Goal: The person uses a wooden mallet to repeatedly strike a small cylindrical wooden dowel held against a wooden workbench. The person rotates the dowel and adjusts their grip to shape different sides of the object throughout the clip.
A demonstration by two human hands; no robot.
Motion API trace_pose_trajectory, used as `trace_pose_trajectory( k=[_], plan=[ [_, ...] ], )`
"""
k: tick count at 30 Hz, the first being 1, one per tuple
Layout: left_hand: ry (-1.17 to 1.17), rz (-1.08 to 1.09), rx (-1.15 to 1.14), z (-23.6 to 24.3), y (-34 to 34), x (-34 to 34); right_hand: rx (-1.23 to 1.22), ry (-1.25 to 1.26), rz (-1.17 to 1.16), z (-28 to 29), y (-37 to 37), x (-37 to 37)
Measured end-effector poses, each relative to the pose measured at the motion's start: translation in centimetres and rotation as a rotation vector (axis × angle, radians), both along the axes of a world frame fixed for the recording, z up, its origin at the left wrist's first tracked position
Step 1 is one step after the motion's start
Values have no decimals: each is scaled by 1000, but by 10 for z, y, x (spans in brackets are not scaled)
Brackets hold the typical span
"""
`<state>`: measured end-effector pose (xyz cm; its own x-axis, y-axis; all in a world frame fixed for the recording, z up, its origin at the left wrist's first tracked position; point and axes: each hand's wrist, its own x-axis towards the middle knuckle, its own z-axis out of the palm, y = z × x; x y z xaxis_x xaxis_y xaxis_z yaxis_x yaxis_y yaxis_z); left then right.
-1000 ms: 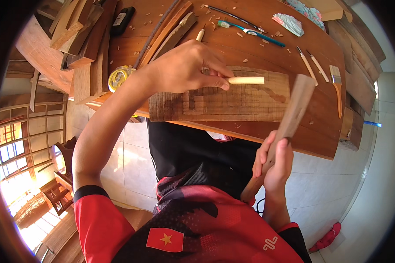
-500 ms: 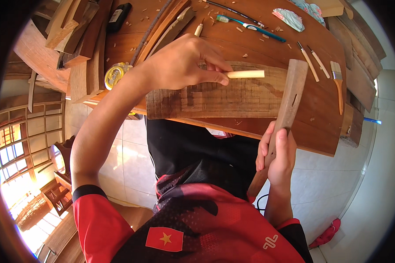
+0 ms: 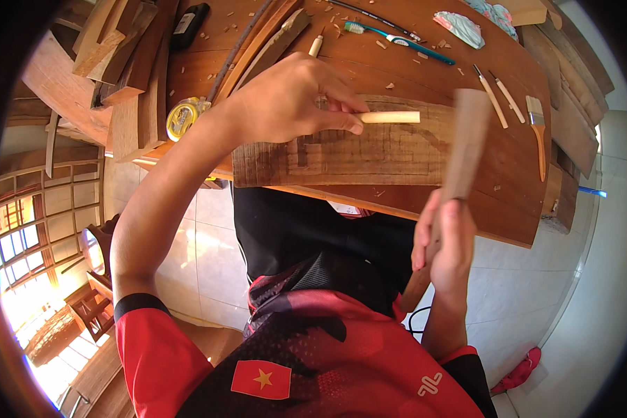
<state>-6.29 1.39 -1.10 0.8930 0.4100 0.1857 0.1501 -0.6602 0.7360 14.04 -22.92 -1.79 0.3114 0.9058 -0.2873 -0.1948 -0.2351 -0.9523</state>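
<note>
My left hand (image 3: 306, 104) is closed on a short pale wooden handle (image 3: 393, 117), held over a brown board (image 3: 341, 164) at the table's near edge. Whatever is at that handle's left end is hidden by my fingers. My right hand (image 3: 446, 247) grips a long brown wooden bar (image 3: 467, 139), slightly blurred at its top, which rises beside the board's right end. Two slim wood-handled tools (image 3: 493, 101) and a flat paintbrush (image 3: 536, 139) lie to the right. A yellow tape measure (image 3: 187, 118) sits left of my left forearm.
Stacked timber (image 3: 129, 83) fills the table's (image 3: 501, 209) left side, more boards (image 3: 564, 90) stand at its right. At the back lie a toothbrush (image 3: 418, 49), a pencil (image 3: 369, 15), a crumpled cloth (image 3: 460, 29), a black object (image 3: 188, 26), a small pale-handled tool (image 3: 315, 47) and wood shavings.
My right hand and the bar have moved upward and are now a little farther right than half a second ago. My left hand rose slightly over the last second, still gripping the pale handle.
</note>
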Motion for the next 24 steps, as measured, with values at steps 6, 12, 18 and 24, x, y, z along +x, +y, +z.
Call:
trace_pose_trajectory(
  k=[6,12,18,24],
  plan=[
    [42,35,-22,4,-3,-1,57,38,-63,5,2,0],
    [32,67,-3,4,-5,-3,33,-32,2,-2,2,-2],
    [10,51,5,0,-3,-4,17,-50,28,2,3,1],
    [34,37,1,2,-3,-4,-36,-49,138,1,2,-1]
  ],
)
